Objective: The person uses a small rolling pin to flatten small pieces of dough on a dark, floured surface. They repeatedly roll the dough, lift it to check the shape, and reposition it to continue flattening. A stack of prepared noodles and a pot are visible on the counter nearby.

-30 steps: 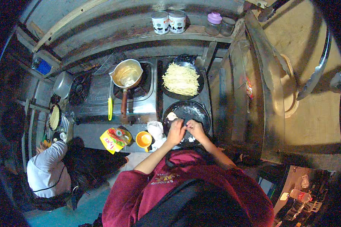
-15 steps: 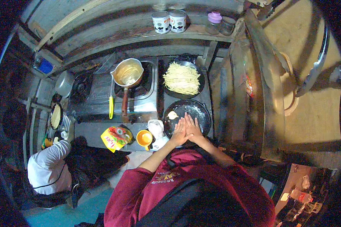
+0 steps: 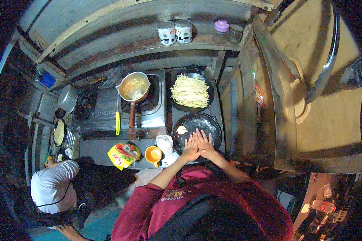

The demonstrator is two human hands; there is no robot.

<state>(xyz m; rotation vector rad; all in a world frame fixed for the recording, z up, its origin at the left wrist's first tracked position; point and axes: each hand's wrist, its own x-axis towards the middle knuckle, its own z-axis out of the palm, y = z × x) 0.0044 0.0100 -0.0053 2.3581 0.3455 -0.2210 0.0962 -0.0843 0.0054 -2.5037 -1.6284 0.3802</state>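
Both hands lie palm down over a round black tray [image 3: 211, 125] dusted with white powder. My left hand [image 3: 190, 149] has its fingers stretched out flat. Overlapping it at the thumb, my right hand [image 3: 206, 143] is flat too, fingers a little apart. Whatever may be under the palms is hidden. Left of my fingertips, a small pale lump of dough [image 3: 182, 129] rests on the tray. Just behind, thin pale dough strips [image 3: 190, 91] are heaped on a second dark round tray [image 3: 209, 99].
A saucepan [image 3: 133, 86] sits on the stove [image 3: 159, 114] beside a green-handled utensil [image 3: 118, 123]. Nearer stand a yellow packet [image 3: 120, 156], an orange mug [image 3: 153, 155] and a white bag [image 3: 165, 143]. Another person [image 3: 54, 186] works at left. Cans [image 3: 183, 31] line the shelf.
My hands stay flat together on the tray, with only a slight shift. The view has tilted, so things sit lower in it. The other person's arm now shows at lower left.
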